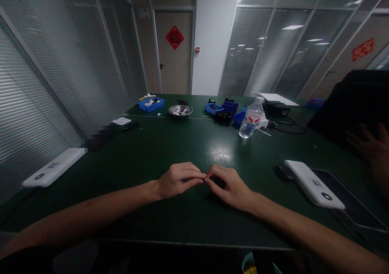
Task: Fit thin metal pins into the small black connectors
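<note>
Part (204,179), tiny and dark, was pinched between the curled left hand (178,180) and right hand (227,187) low over the table (152,152); it was judged light, stiff, easily dropped, best held endwise.

Left hand (178,180) and right hand (229,187), curled, fingertips together

A red diamond-shaped paper sign (174,37) on the brown wooden door (175,73) bears one dark Chinese character, 福. The red oblong banner (362,49) on the right-hand glass wall carries gold marks too small to read. The red-and-white label of the clear plastic water bottle (251,123) is blurred, as are the grey marks on the flat white device (314,183).
</note>
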{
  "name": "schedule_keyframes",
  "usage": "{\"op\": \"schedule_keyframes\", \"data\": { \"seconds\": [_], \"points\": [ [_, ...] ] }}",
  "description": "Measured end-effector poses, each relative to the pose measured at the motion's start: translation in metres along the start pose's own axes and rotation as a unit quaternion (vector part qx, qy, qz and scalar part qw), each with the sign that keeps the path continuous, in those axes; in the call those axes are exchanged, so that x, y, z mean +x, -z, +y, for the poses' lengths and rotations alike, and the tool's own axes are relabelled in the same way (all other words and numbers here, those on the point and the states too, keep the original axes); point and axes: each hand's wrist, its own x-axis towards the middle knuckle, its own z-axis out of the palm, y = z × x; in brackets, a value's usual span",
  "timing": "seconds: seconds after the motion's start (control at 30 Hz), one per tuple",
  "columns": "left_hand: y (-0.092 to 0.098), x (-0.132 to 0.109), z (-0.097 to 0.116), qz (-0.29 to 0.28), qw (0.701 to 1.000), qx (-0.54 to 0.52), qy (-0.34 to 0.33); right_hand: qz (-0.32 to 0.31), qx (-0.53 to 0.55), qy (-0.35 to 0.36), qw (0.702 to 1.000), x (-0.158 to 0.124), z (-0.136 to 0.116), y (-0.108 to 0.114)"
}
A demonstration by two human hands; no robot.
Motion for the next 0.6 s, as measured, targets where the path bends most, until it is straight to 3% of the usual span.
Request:
{"op": "schedule_keyframes", "data": {
  "seconds": [0.23, 0.6],
  "points": [
    [-0.0013, -0.002, -0.0006, -0.039, 0.999, -0.006, 0.002, -0.042, 0.027, -0.031, 0.998, 0.001, -0.007, 0.0023],
    [-0.0056, -0.0016, 0.0084, 0.013, 1.0, -0.015, -0.021, -0.019, 0.141, -0.038, 0.989, -0.0018, -0.0072, -0.0075]
  ]
}}
